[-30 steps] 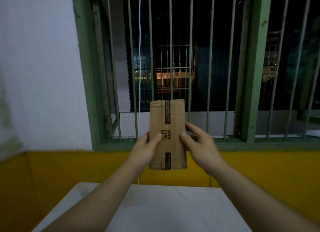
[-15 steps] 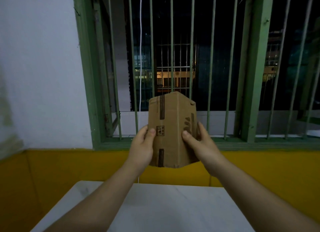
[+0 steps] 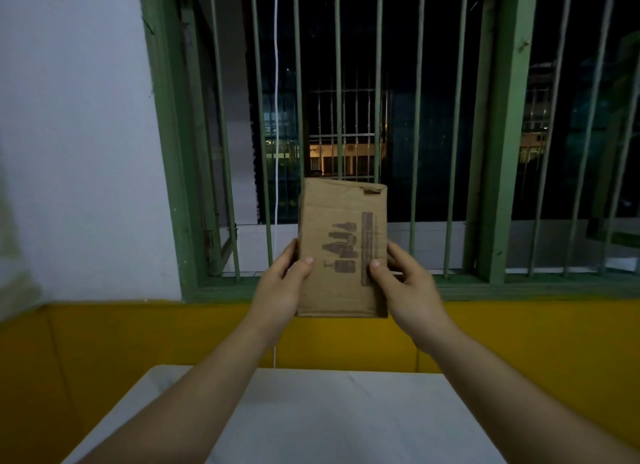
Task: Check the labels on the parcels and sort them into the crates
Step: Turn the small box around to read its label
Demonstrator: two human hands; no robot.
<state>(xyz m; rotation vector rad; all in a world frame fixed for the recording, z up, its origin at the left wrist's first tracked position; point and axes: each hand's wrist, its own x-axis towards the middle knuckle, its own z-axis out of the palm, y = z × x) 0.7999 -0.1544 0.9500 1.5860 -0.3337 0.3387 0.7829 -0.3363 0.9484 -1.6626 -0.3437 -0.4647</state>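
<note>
White wall [image 3: 79,152], green barred window [image 3: 346,82], yellow lower wall [image 3: 138,342], white table [image 3: 346,422]; dark outside.

1. The parcel [image 3: 341,252] I'm holding up is plain brown cardboard, matt, a bit creased, with a torn notch at the top right corner and dull dark-brown print.
2. The worktop [image 3: 346,415] looks like smooth pale stone or laminate with a faint sheen; can't tell which.
3. Window bars [image 3: 379,82] and frame [image 3: 498,134] wear flat green paint.
4. Wall [image 3: 76,134] is matt white up top, yellow below.
</note>
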